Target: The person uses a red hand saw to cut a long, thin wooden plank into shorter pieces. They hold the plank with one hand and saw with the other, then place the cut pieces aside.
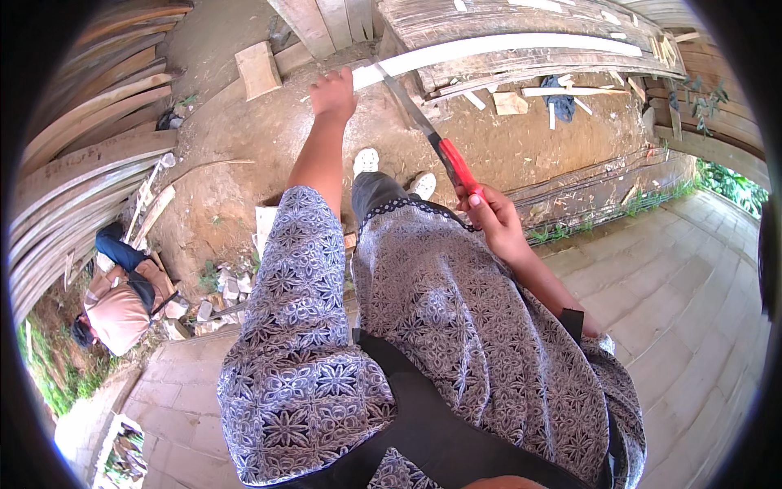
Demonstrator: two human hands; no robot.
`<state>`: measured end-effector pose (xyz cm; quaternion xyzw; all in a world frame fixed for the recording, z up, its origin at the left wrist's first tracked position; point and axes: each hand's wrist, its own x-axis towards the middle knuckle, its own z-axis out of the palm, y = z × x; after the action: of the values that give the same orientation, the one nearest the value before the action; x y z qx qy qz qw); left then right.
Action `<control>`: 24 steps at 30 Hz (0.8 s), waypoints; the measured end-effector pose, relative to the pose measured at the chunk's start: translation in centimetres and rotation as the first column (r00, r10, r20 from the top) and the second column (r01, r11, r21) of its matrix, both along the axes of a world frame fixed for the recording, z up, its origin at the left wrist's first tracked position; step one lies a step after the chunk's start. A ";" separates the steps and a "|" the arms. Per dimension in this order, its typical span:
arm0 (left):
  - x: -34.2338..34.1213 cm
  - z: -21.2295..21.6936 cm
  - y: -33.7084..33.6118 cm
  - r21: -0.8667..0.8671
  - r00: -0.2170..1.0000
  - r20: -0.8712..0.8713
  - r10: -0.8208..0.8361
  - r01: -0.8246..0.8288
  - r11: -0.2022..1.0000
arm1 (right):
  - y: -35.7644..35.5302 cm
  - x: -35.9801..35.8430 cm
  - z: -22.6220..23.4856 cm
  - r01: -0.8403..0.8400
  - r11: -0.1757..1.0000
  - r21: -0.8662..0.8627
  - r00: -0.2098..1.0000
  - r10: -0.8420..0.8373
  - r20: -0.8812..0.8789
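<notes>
A long white strip (505, 46) lies across a rough wooden bench (481, 20), its left end jutting past the bench edge. My left hand (332, 95) is closed at that jutting end, its fingertips partly hidden. In my right hand (493, 218) is a hand saw (461, 169), gripped by its red handle. The saw's dark blade slants up and left, and its tip region meets the white strip a short way right of my left hand. Whether the teeth have cut into the strip is too small to tell.
Offcuts and a dark blue cloth (560, 104) lie under the bench. A wooden block (258, 70) sits on the dirt left of my hand. Stacked planks (98, 114) line the left side. A crouching person (122, 306) is at lower left near rubble (232, 285). Paving (668, 277) spreads right.
</notes>
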<state>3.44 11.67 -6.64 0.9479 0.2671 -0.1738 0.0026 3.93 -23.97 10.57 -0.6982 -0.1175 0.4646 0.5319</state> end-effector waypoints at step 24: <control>-0.3 -1.6 -3.9 0.073 0.964 0.254 -0.080 0.063 0.995 | 1.0 -1.2 1.8 0.254 0.967 0.006 0.967 -0.254 0.032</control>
<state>3.17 7.78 -8.25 0.9710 0.2354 -0.0410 0.0003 2.76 -23.02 12.33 -0.7145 -0.0364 0.3811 0.5856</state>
